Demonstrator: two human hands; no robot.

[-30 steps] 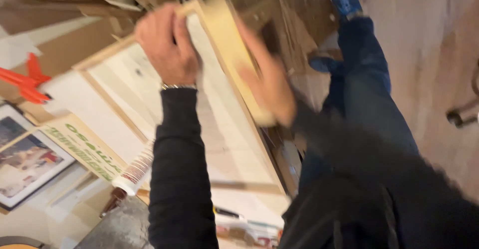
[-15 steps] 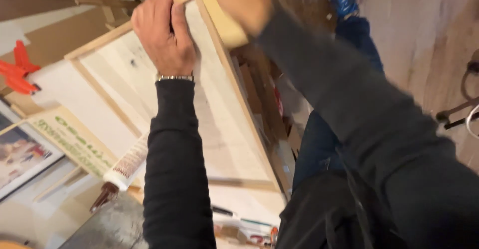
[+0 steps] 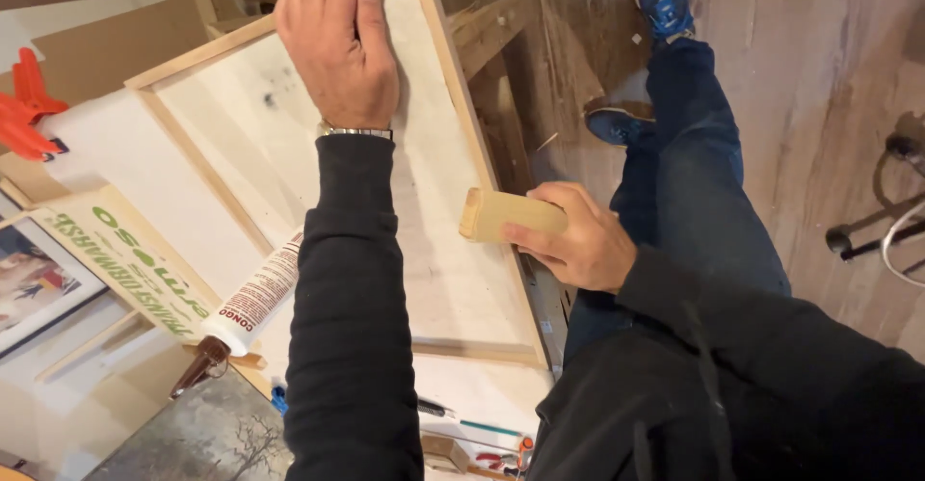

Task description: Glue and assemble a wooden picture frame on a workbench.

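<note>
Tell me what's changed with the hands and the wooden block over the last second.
The right hand has slid the small pale wooden block down the right edge of the light wooden frame with white panel, from near its top corner to about halfway along. It keeps hold of the block throughout. The left hand stays pressed flat near the frame's top, and the adhesive cartridge tube lies where it was.

Bare wood and matt canvas

The frame (image 3: 453,86) is pale raw wood around matt off-white canvas (image 3: 424,211); the block (image 3: 506,214) is smooth light wood; the floor (image 3: 800,76) is worn planks.
</note>
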